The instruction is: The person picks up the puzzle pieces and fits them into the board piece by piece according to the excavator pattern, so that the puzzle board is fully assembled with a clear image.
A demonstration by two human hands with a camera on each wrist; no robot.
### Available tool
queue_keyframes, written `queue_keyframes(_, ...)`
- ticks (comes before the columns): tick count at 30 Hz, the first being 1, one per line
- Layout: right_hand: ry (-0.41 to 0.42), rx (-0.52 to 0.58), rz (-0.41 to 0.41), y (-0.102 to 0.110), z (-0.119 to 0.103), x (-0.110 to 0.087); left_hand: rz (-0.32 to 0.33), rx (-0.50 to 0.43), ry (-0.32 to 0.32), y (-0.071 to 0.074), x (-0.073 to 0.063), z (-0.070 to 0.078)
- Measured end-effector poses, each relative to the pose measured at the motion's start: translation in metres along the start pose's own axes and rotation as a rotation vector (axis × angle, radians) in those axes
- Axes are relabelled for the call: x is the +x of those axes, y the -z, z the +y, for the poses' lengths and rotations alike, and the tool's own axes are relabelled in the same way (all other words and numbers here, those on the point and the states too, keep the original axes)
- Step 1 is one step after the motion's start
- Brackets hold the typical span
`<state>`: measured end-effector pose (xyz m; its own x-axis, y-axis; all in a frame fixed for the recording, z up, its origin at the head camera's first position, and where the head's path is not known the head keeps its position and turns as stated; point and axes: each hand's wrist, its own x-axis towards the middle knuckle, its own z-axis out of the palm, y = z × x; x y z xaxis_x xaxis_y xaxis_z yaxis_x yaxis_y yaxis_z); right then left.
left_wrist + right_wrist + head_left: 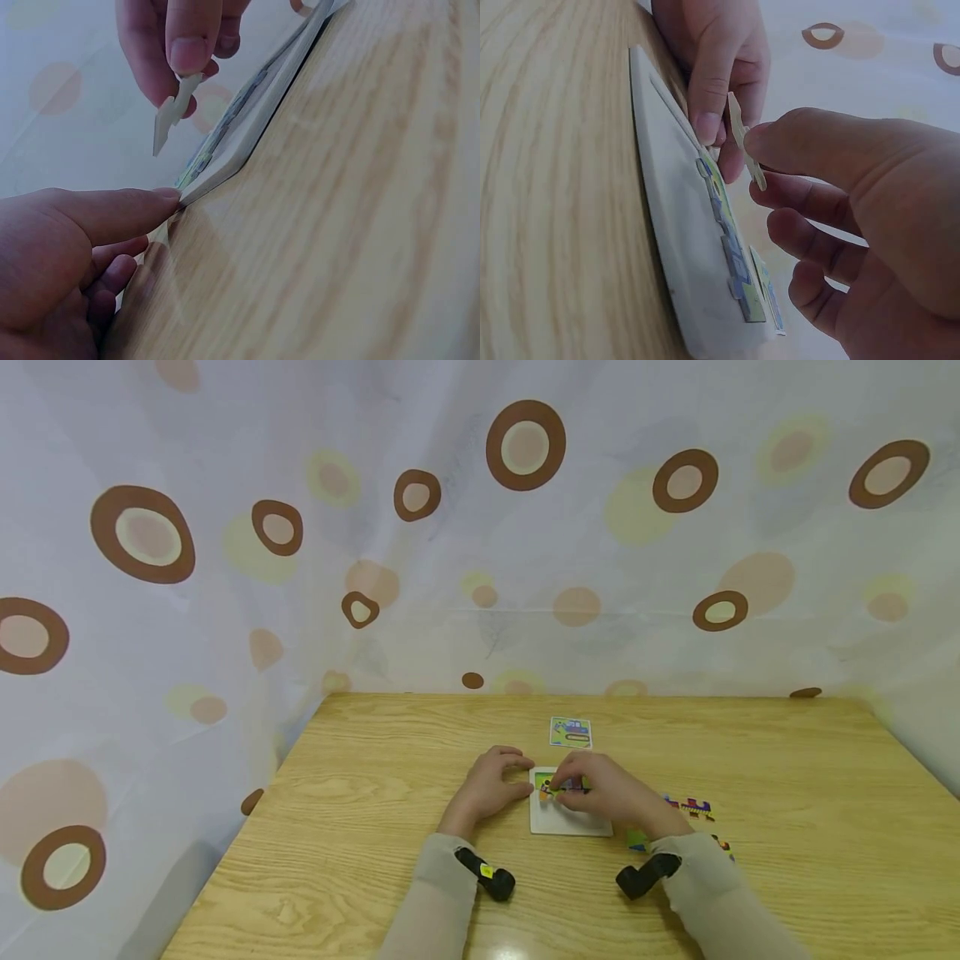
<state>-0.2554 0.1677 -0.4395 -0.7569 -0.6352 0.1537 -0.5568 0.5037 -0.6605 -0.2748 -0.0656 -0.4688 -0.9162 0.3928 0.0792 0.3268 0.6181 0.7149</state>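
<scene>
Two bare hands come together over a shallow white tray [558, 825] on a wooden table [360, 827], its slightly longer side running left to right. Thumb and forefinger of the right hand [596, 789] pinch one small puzzle piece [182, 101], the other fingers loosely bent. That piece is tipped steeply, almost edge-on in both wrist views, and hangs above the tray's left part, apart from it. The right hand has it, yet it is close to the left hand [491, 783] too, just beyond that hand's thumb. The left hand is relaxed, its thumb touching the tray's left rim; how firmly it presses, I cannot tell.

Inside the tray, a joined strip of colourful pieces [739, 262] lies along the far side, partly hidden by the right hand; white floor shows on the near side. Just past the far rim lies a picture card [571, 732]. To the right of the tray, loose pieces [699, 807] lie around the right forearm, some partly covered by it
</scene>
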Motion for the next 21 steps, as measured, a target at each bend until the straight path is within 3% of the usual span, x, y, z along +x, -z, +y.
queue_keyframes(11,0.063,-0.047,0.008,-0.008,0.003,0.004,0.002,-0.003,-0.003,0.000,0.001,-0.002)
queue_keyframes(21,0.033,-0.093,0.006,-0.012,0.003,0.005,0.006,0.000,-0.011,0.000,0.001,-0.001)
